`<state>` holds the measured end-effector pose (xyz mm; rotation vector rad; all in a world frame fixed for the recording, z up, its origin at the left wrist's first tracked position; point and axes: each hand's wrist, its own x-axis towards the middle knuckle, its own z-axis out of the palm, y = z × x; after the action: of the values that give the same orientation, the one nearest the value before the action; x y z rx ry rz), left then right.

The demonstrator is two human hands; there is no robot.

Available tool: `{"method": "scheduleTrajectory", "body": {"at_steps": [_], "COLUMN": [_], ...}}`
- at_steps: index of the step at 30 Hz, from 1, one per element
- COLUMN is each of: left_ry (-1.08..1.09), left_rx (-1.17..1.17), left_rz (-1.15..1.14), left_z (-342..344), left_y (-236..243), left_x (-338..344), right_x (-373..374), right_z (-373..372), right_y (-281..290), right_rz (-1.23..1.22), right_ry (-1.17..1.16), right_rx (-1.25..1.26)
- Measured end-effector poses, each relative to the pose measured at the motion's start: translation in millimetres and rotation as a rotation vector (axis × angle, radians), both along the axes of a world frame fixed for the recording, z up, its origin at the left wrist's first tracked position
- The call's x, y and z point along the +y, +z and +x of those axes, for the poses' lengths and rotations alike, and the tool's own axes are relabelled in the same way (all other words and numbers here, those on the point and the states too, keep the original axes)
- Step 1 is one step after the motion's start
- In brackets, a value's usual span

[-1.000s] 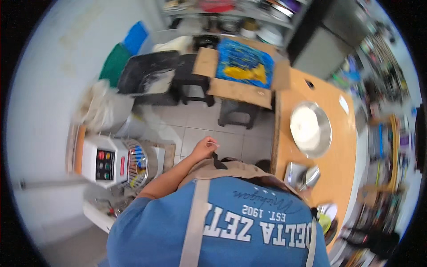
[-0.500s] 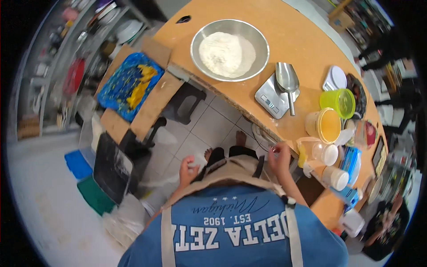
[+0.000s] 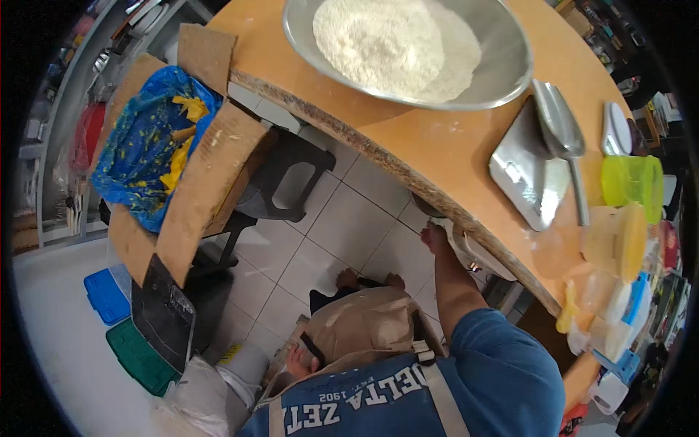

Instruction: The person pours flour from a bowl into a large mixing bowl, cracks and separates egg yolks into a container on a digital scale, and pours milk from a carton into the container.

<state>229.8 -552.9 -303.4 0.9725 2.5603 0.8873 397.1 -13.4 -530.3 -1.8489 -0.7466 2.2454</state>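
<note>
Just right hand (image 3: 435, 237) beneath table edge (image 3: 408, 162)

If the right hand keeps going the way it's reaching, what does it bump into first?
Probably the underside of the wooden table: the right hand reaches up and forward just below its edge. Something pale sits beside it there, but depth is hard to judge.
</note>
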Motion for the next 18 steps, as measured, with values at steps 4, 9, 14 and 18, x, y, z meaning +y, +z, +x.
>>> {"method": "scheduleTrajectory", "body": {"at_steps": [4,9,14,18], "left_ry": [0.364,0.204,0.175,0.123], "left_rx": [-0.174,-0.073,0.085,0.138], "left_rz": [-0.136,-0.01,-0.192,-0.124], "left_z": [18,20,12,22], "left_y": [-75,-140,-61,-34], "left_x": [-80,-36,-42,-5], "right_x": [7,125,16,-31], "right_z": [-23,68,-28,-32], "right_y": [-110,-232,-177,-37], "right_rz": [-0.213,-0.082,-0.217,0.051], "right_ry": [-0.583,-0.602,-1.066,-0.499], "right_rx": [-0.01,-0.24,-0.175,-0.089]}}
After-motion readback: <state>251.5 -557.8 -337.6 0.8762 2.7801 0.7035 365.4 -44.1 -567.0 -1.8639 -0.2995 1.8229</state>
